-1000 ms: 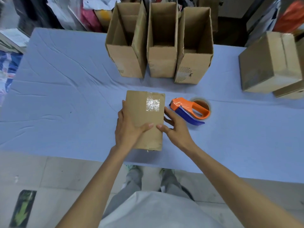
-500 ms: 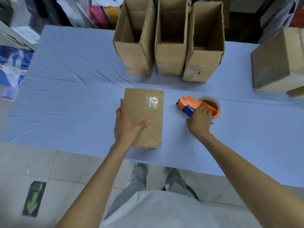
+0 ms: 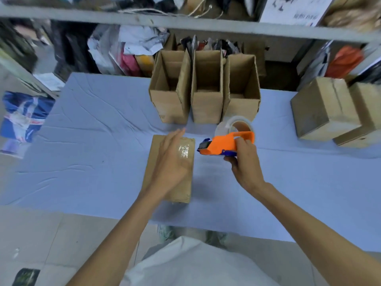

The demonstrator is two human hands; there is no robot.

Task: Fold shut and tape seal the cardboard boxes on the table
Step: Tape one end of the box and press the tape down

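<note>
Box (image 3: 183,186) lies closed on tabletop (image 3: 92,151), tape patch seen; left hand (image 3: 172,159) spread flat over it; dispenser (image 3: 222,145) gripped by right hand (image 3: 245,164), beside; three rear boxes (image 3: 206,108) open, not yet sealed.

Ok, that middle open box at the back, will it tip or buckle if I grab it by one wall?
Probably tippy: the middle open box stands tall and narrow. Nothing shows inside it, so likely light. Its top is open and untaped, so a wall may flex when pinched.

Head view, apparently steep, down onto table (image 3: 86,162).
</note>
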